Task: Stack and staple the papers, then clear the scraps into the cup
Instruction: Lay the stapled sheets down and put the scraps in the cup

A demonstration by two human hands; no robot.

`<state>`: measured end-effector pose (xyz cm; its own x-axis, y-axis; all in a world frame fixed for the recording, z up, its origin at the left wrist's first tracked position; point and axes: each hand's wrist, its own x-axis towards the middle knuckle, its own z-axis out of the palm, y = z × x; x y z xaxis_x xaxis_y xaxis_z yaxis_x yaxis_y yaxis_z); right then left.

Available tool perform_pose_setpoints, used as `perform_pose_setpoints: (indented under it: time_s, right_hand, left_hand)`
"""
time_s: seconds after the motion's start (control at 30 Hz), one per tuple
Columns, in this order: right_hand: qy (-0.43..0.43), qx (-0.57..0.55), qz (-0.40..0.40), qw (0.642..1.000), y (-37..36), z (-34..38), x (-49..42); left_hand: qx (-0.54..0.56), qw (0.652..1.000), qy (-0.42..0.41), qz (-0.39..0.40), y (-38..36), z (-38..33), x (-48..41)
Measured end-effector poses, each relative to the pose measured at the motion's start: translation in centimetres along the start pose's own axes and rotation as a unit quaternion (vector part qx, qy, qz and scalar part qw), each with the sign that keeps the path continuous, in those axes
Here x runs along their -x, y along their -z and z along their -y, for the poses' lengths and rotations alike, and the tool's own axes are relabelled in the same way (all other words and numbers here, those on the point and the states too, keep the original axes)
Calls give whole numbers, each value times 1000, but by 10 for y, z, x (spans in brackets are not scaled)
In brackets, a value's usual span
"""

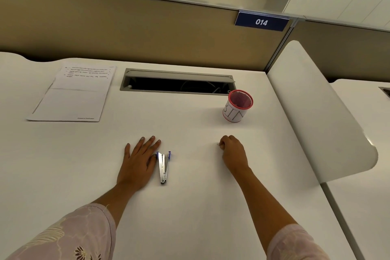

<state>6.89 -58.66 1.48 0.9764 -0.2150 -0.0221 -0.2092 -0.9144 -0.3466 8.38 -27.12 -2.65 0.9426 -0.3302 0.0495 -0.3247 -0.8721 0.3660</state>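
A stack of white printed papers [69,93] lies flat at the far left of the white desk [190,207]. A silver stapler [163,167] with purple ends lies near the desk's middle. My left hand [138,162] rests flat on the desk with straight fingers, its thumb touching the stapler's left side. My right hand [233,152] sits to the right with fingers curled, pinching something small and pale at its fingertips; what it is cannot be made out. A red mesh cup [237,106] with a white label stands upright beyond my right hand.
A grey cable slot [177,80] with an open flap runs along the back of the desk. A tan partition [147,34] with a blue "014" sign [261,21] stands behind. A white curved divider [316,116] borders the desk's right side.
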Motion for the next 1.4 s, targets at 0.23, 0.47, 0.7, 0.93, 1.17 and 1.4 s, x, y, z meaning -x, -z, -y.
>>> perform_pose_setpoints:
  time_s: [0.23, 0.47, 0.7, 0.93, 1.17, 1.4]
  right_hand:
    - [-49, -35, 28, 998, -1, 1, -5]
    - [-144, -265, 61, 952, 36, -5, -34]
    - [-115, -345, -88, 928, 101, -11, -68]
    - [-133, -253, -132, 949, 123, -13, -99]
    - [-105, -223, -114, 962, 122, -2, -98]
    - [71, -167, -125, 975, 75, 0, -60]
  left_hand:
    - [2, 1000, 0, -2, 0, 0, 0]
    - [3, 1000, -1, -3, 0, -1, 0]
    - [2, 1000, -2, -4, 0, 0, 0]
    - [-4, 1000, -1, -4, 0, 0, 0]
    - [-10, 1000, -3, -7, 0, 0, 0]
    - [-13, 1000, -3, -3, -1, 1, -1]
